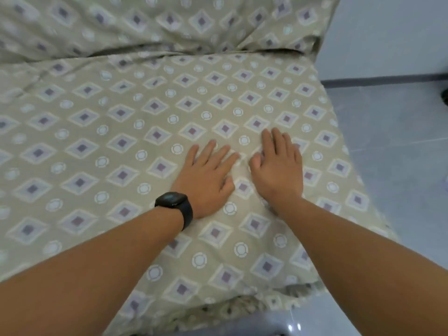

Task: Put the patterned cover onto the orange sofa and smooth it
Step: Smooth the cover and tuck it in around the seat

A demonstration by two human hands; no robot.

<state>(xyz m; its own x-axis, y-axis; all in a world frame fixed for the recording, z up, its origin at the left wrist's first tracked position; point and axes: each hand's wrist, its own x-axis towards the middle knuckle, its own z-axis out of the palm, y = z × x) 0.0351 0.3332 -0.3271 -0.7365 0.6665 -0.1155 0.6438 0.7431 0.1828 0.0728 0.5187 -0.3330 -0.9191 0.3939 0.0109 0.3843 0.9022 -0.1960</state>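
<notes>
The patterned cover (126, 132), beige with purple diamonds and white rings, is draped over the whole sofa, seat and backrest alike. None of the orange sofa shows beneath it. My left hand (208, 175), with a black watch on its wrist, lies flat on the seat with fingers spread. Right beside it my right hand (278, 166) presses flat on the fabric too, fingers straight. The two hands almost touch, toward the right part of the seat. Folds run along the crease between seat and backrest and at the far left.
Grey tiled floor (392, 146) lies to the right of the sofa and below its front edge. A pale wall (388, 32) with a dark skirting strip stands behind. A dark object (444, 97) sits at the right border.
</notes>
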